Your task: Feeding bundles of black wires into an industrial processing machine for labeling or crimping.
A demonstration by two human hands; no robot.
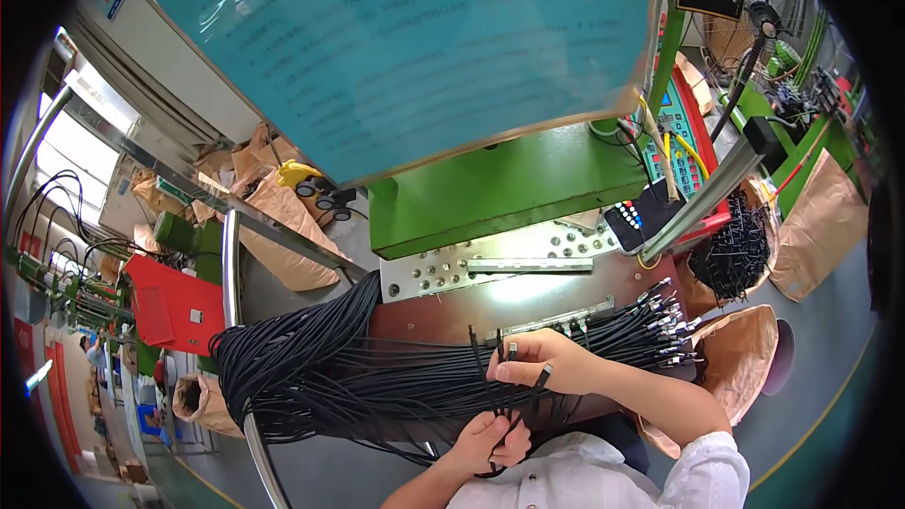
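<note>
Close to my body, my left hand (488, 443) is closed around a few thin black cables (506, 406) that stand up out of the fist. Just above it, my right hand (545, 364) pinches one of these cables near its metal-tipped connector (512, 351). Another connector (544, 375) sticks out below the right palm. Behind both hands a thick bundle of black cables (311, 368) lies across the bench, draping over its left edge. Metal plugs (671, 325) fan out at the bundle's right end.
A green machine (509, 184) with a perforated metal plate (424, 273) stands behind the bundle, under a large blue sheet (405, 47). Metal rails (231, 273) frame the left side. Paper sacks (745, 358) and a heap of black parts (733, 250) stand at right.
</note>
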